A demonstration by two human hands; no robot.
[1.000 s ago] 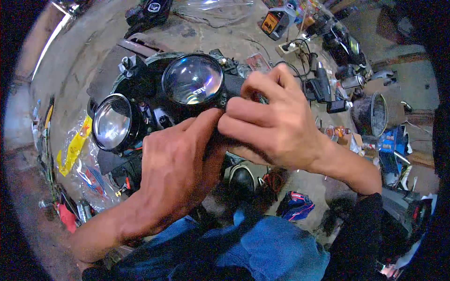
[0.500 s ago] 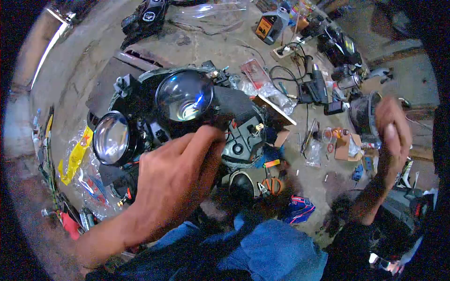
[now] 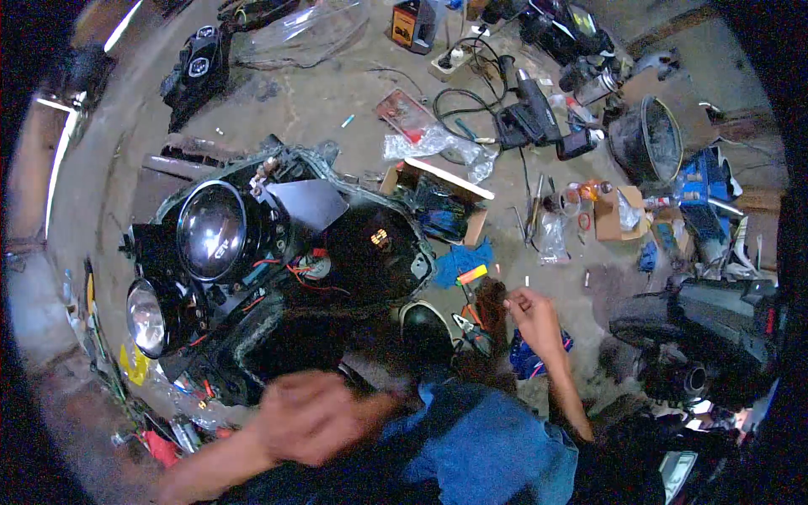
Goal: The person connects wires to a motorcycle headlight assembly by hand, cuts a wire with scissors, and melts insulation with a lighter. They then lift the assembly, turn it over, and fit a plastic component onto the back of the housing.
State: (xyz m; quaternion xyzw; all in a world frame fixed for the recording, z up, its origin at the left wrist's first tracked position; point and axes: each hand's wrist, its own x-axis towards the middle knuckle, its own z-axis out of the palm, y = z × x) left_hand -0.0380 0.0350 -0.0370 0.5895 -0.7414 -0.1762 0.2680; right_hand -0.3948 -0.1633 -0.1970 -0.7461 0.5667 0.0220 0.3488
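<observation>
My left hand (image 3: 310, 418) is blurred by motion at the lower centre, in front of the black housing; its fingers are too smeared to read. The black housing (image 3: 286, 337) lies open, with coloured wires and a round lens (image 3: 212, 231) at its upper left. A second round lens (image 3: 146, 317) sits below and left of it. My right hand (image 3: 534, 318) is right of the housing, above a dark blue packet (image 3: 528, 358). Its thumb and fingertips are pinched together, and what they hold, if anything, is too small to make out. Pliers (image 3: 473, 330) lie just left of that hand.
A heat gun (image 3: 528, 114) with its cable lies at the upper right, near a black bucket (image 3: 646, 141). An open cardboard box (image 3: 620, 214), a blue cloth (image 3: 461, 259) and plastic bags (image 3: 551, 237) are on the floor. A dark bottle (image 3: 415, 25) stands at the top.
The view has shifted. My left hand has moved down from beside the lenses. My right hand has come inward from the far right. The housing's inside with its wires now shows more.
</observation>
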